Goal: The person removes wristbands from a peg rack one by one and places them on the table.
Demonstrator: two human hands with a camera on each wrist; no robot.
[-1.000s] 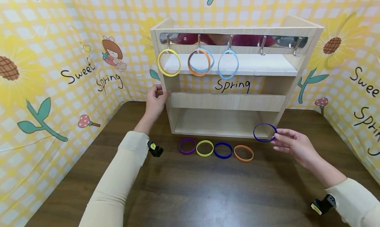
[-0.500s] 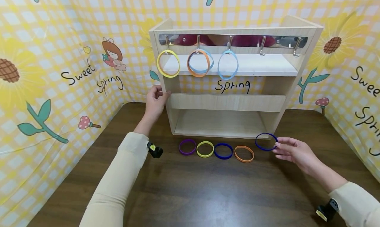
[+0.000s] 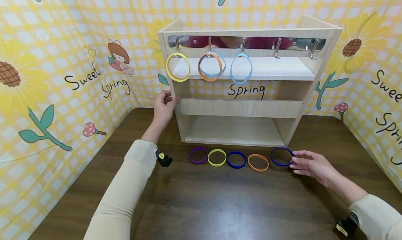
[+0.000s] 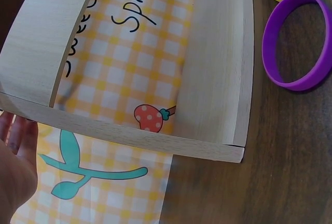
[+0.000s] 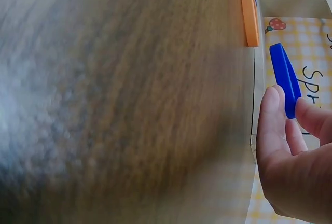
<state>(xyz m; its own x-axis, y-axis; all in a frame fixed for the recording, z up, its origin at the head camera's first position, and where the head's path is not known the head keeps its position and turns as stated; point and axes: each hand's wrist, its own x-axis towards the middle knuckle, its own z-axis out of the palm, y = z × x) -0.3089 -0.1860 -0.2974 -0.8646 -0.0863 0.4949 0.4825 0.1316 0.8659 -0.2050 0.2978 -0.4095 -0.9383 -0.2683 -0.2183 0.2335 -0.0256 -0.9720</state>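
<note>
My right hand (image 3: 314,166) pinches a dark blue silicone wristband (image 3: 272,158) by its right side, between thumb and fingers. The band is at the right end of a row of wristbands; whether it touches the table cannot be told. In the right wrist view, thumb and fingers meet on the blue band's near end. My left hand (image 3: 164,109) grips the left side panel of a wooden shelf rack (image 3: 242,108), thumb at the front edge, fingertips partly hidden. Lying in the row are a purple wristband (image 3: 198,163), a yellow one (image 3: 216,165), another blue one (image 3: 236,166) and an orange one (image 3: 258,170).
On the rack's metal hook strip (image 3: 227,42) hang a yellow band (image 3: 168,70), an orange band (image 3: 201,75) with a light blue one behind it, and a light blue band (image 3: 231,72). The two right hooks are bare. Patterned cloth surrounds the brown table (image 3: 201,205).
My right hand has lowered the blue wristband from in front of the rack's lower right corner towards the table, level with the row. The left hand stays on the rack.
</note>
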